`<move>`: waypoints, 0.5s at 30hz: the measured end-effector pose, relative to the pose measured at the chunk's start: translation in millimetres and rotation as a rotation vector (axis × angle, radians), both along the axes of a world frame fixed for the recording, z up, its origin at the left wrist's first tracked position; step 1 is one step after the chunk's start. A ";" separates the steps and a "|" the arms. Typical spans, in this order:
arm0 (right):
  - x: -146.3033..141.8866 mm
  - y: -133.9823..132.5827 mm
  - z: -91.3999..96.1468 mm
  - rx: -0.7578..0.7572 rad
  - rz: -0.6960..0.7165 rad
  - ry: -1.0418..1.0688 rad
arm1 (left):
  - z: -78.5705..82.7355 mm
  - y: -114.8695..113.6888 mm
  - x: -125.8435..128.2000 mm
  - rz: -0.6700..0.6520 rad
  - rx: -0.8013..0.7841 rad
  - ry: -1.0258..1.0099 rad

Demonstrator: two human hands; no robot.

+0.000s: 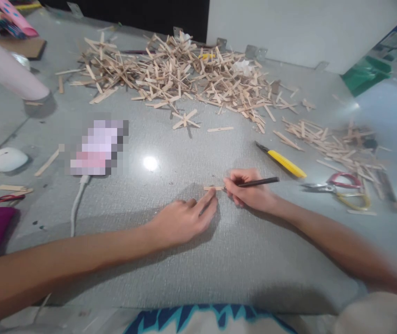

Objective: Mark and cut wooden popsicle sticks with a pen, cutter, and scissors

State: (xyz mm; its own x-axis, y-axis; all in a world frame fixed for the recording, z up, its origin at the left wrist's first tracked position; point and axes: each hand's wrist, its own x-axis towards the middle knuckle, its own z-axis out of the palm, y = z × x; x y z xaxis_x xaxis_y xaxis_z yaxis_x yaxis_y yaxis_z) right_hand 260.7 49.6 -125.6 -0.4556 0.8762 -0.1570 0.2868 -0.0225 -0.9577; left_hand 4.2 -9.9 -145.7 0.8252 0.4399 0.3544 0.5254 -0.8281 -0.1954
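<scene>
My right hand [247, 188] is closed around a slim black pen [261, 182]. Its tip points left, at the right end of a short wooden craft stick [209, 189] lying on the grey table. My left hand [187, 218] holds that stick down against the table with its forefinger, the other fingers bent beside it. Fingers of both hands hide part of the stick. Just beyond the hands, a loose craft stick [221, 129] and a star of crossed sticks [185, 119] lie on the surface.
A large heap of craft sticks [170, 74] spreads across the back. To the right are a yellow cutter [286, 163], red-and-yellow-handled scissors [337, 188] and another stick pile [323, 137]. At left lie a blurred-out phone [97, 147] with its white cable [75, 208], and a white mouse [7, 159].
</scene>
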 end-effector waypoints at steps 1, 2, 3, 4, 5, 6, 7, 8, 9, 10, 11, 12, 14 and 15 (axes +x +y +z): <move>0.4 0.1 -0.4 0.003 0.004 -0.001 | -0.2 0.0 0.0 0.001 0.001 0.002; 0.7 0.2 -0.8 0.007 0.007 -0.003 | -0.3 -0.1 -0.1 0.001 0.000 0.005; 1.0 0.4 -1.1 0.013 0.010 -0.006 | -0.3 -0.2 -0.2 0.001 -0.004 0.010; 1.3 0.6 -1.3 0.020 0.013 -0.009 | -0.3 -0.3 -0.4 0.000 -0.008 0.015; 1.5 0.8 -1.4 0.026 0.016 -0.013 | -0.2 -0.4 -0.7 0.000 -0.013 0.018; 1.7 1.0 -1.4 0.030 0.020 -0.018 | -0.2 -0.5 -0.9 0.001 -0.017 0.020; 1.9 1.1 -1.3 0.033 0.022 -0.020 | -0.2 -0.6 -1.1 0.000 -0.018 0.019; 2.0 1.1 -1.2 0.035 0.023 -0.021 | -0.3 -0.6 -1.2 0.001 -0.018 0.016; 2.1 0.9 -1.2 0.036 0.024 -0.020 | -0.5 -0.7 -1.4 0.001 -0.017 0.012; 2.2 0.7 -1.3 0.039 0.023 -0.019 | -0.7 -0.6 -1.4 0.000 -0.015 0.009; 2.0 0.4 -1.5 0.046 0.023 -0.019 | -0.9 -0.5 -1.5 -0.002 -0.012 0.005; 1.7 0.1 -1.9 0.052 0.025 -0.024 | -1.0 -0.4 -1.5 -0.003 -0.011 0.002; 0.6 -0.2 -2.5 0.047 0.020 -0.023 | -1.0 -0.2 -1.7 -0.004 -0.010 0.005; -0.1 0.1 -2.0 0.033 0.008 -0.009 | -0.9 -0.1 -1.7 -0.004 -0.009 0.010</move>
State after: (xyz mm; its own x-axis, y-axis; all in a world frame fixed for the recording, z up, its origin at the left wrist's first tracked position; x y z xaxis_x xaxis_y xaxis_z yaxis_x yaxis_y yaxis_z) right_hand 260.6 49.7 -127.6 -0.4612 0.8773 -0.1327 0.2958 0.0110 -0.9552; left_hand 2.4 -10.0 -146.6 0.8306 0.4394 0.3421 0.5198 -0.8322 -0.1930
